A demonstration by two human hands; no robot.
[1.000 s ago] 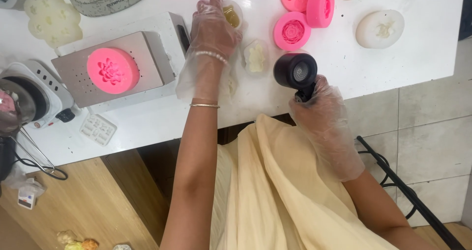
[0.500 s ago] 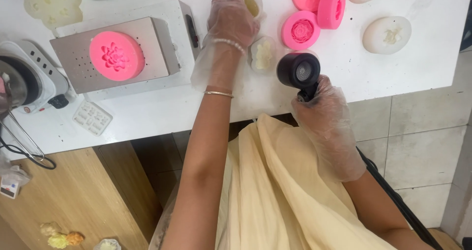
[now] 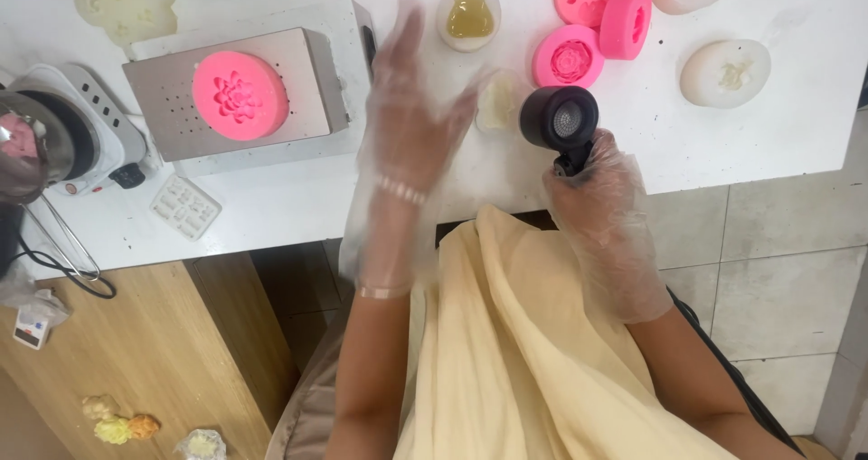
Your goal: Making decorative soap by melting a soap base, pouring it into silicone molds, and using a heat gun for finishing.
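Observation:
My right hand, in a clear plastic glove, grips the handle of a black heat gun whose round nozzle faces up at me over the white table's front edge. My left hand, also gloved, hovers open and blurred above the table, fingers spread, holding nothing. It is just left of a small pale mold and below a round clear mold with yellow filling. A pink flower mold rests on a grey perforated box to the left.
Pink round molds and white round molds lie at the right back. A small white grid mold and a hot plate with a metal pot sit at left. Wooden floor and tiles lie below.
My left hand has pulled back from the yellow-filled mold toward me and now hovers with fingers spread. The heat gun stays in my right hand, hardly moved.

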